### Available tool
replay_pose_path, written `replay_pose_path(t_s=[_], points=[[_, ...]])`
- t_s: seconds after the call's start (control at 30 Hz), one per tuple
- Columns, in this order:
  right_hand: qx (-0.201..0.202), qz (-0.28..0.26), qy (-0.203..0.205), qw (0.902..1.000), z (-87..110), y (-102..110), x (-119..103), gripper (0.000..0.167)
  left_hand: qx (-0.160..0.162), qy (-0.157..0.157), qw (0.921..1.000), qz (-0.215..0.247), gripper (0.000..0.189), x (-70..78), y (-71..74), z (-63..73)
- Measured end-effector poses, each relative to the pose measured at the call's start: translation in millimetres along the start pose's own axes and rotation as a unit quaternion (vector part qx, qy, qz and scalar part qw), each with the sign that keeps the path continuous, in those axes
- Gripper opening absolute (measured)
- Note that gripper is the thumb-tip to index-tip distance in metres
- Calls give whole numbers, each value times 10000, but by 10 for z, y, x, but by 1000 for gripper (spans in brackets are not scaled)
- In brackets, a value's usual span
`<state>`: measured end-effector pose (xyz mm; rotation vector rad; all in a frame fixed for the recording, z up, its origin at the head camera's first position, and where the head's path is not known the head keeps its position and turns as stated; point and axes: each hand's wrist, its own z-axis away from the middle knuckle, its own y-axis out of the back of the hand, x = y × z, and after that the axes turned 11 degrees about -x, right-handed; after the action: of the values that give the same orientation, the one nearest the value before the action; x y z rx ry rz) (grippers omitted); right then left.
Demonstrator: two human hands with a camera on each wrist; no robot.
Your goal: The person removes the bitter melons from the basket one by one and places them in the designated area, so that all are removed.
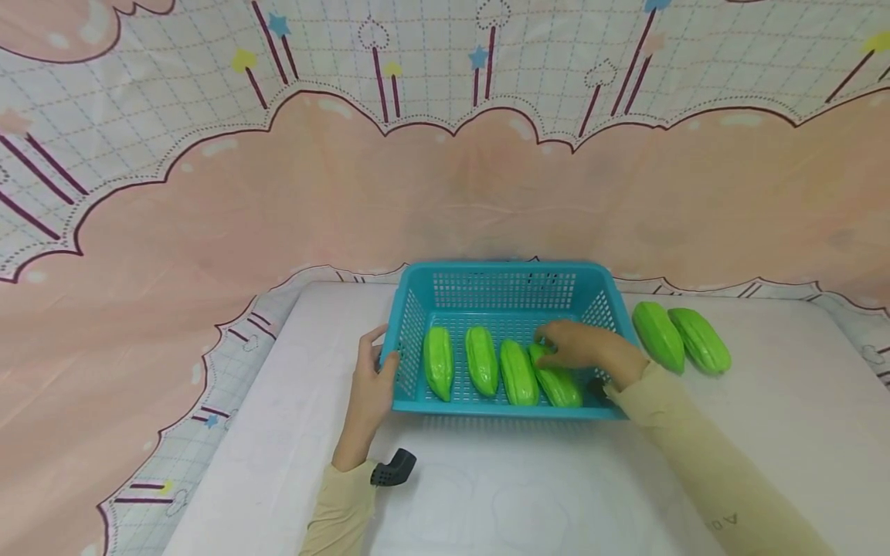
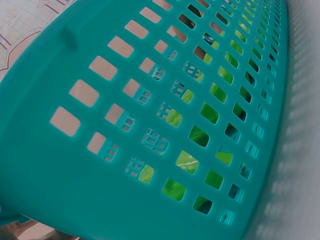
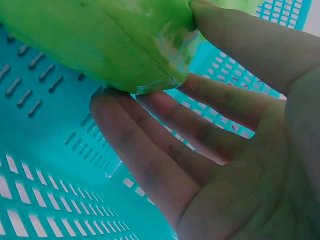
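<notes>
A blue-green plastic basket (image 1: 507,411) stands on the white table with several green ridged fruits in a row inside. My left hand (image 1: 371,390) grips its left side, thumb at the rim. In the left wrist view the perforated wall (image 2: 45,165) fills most of the picture, and little of that hand shows. My right hand (image 1: 584,345) reaches in over the right side and holds the rightmost green fruit (image 1: 559,386) by its far end. The right wrist view shows thumb and fingertips around the tip of that fruit (image 3: 115,45).
Two more green fruits (image 1: 658,336) (image 1: 699,341) lie side by side on the table, right of the basket. Left of the held one, other fruits (image 1: 481,361) rest on the basket floor. A patterned cloth (image 1: 445,193) hangs behind the table.
</notes>
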<state>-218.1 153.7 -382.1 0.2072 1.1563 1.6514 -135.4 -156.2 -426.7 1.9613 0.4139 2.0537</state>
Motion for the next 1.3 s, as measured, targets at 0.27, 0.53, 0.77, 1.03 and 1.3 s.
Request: replay_pose_path(t_s=[0.27,0.53,0.77,1.03,1.3], points=[[161,-73,97,9998,5,-1,5,51,12,-14,10000,11,48,-10,4,3],[316,-95,199,9993,10,5,0,51,7,-24,10000,26,48,-4,-1,7],[591,-153,275,9978,67,31,2,48,-10,-64,10000,56,48,-7,-4,1],[770,-138,411,9961,147,68,6,48,-20,-97,9999,60,49,0,-4,0],[994,-143,390,9942,246,84,-4,49,13,-133,9999,68,49,4,0,3]])
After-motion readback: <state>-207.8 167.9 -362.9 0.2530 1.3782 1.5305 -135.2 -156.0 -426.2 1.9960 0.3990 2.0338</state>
